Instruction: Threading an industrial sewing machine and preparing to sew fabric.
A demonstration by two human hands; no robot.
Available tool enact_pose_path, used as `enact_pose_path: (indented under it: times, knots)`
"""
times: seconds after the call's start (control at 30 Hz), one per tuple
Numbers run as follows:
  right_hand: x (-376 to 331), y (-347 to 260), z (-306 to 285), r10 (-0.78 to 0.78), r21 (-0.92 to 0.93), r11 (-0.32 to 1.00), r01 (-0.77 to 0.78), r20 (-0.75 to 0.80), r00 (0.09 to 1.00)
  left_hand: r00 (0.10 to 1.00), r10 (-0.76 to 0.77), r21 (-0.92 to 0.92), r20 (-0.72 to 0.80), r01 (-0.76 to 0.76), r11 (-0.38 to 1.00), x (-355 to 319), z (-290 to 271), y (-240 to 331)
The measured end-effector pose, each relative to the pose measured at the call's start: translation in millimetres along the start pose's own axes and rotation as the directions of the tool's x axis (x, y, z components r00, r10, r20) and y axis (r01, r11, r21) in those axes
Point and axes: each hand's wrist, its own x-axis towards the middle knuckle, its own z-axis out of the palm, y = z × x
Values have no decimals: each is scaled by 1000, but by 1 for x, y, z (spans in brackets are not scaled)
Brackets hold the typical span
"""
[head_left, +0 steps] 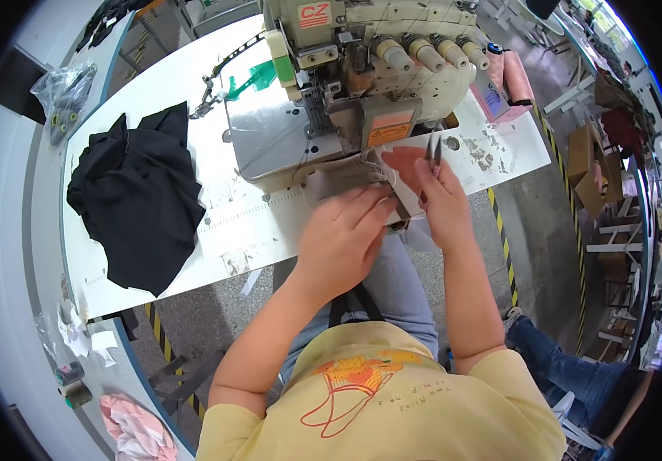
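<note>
My right hand (446, 201) is closed around small dark thread snips (434, 150), blades pointing up toward the overlock sewing machine (385, 100). My left hand (344, 240) is at the machine's front edge, its fingers pressed together and bent toward the middle. A grey-brown piece (342, 175) with loose pale thread lies just past those fingertips, and whatever they pinch is hidden. Between my hands and the machine base, a reddish-pink patch (402, 160) shows on the tabletop. Black fabric (143, 196) lies crumpled on the left of the white table (227, 250).
Pink thread cones (517, 77) stand in a box at the table's right. A clear plastic bag (66, 100) and pink-white cloth (137, 430) are on the side benches at left. Another person's jeans-clad leg (569, 376) shows at lower right, with a cardboard box (583, 169) beyond.
</note>
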Motion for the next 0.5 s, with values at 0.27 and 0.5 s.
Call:
enact_pose_path:
  times: [0.27,0.5]
  knots:
    - [0,2,-18,-273,-567,784,252,49,961,962,-220,282,161,168,945,1,21,-24]
    - [4,-2,-4,111,388,911,-136,86,990,985,-141,295,-95,163,942,-12,-11,-16]
